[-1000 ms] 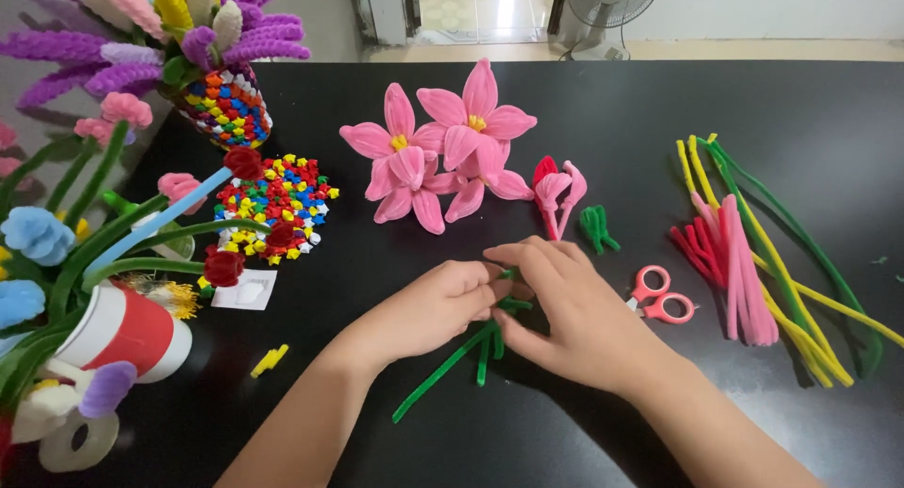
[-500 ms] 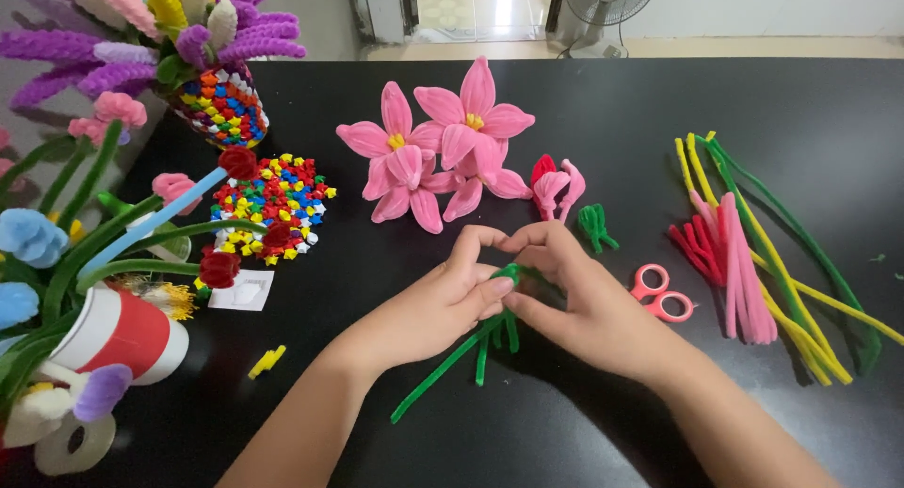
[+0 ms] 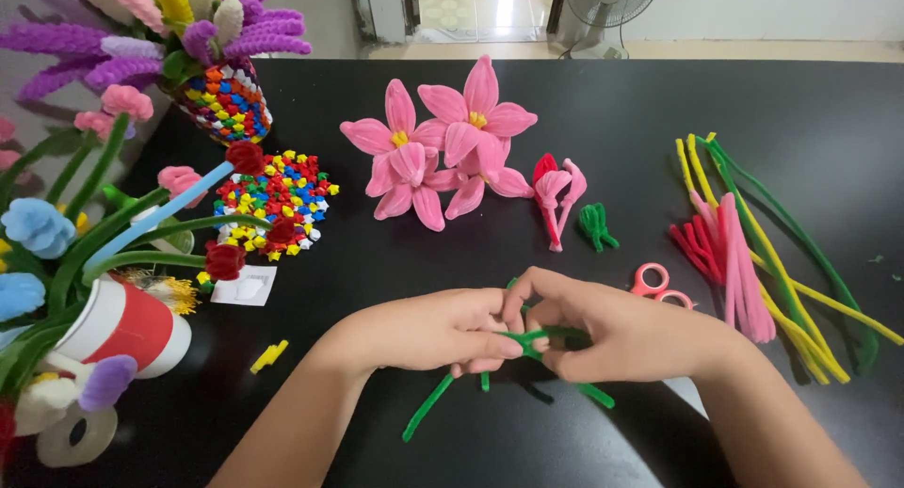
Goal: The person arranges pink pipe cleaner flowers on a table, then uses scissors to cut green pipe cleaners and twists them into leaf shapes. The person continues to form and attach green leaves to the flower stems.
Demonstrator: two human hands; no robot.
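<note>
**Both hands pinch green pipe cleaners at the table's middle**

We start with the containers. At the left edge a red-and-white paper cup [image 3: 127,330] lies tilted and holds a bunch of pipe-cleaner flowers on long green stems [image 3: 104,234], with blue, pink and dark red heads. At the top left, a vase covered in small multicoloured beads [image 3: 224,102] holds purple, pink and yellow fuzzy blooms. Just beside it, loose multicoloured beads [image 3: 273,192] lie in a heap on the black table [image 3: 603,102], outside any container.

Our left hand [image 3: 428,330] and right hand [image 3: 617,333] meet at the middle of the table, fingertips touching. Both are closed in a pinch on the green pipe cleaners [image 3: 523,342], which run between the fingers and trail down-left onto the table. How the strands are twisted inside the grip we cannot tell, since the fingers cover them.

Behind the hands lie pink pipe-cleaner lilies [image 3: 447,144] and, near the right wrist, pink scissors [image 3: 659,286]. A loose bundle of yellow, green and pink pipe cleaners [image 3: 753,253] lies to the right.

Against half a second ago, the hands have dropped slightly toward us and closed tighter together; everything else on the table lies where it was.
</note>
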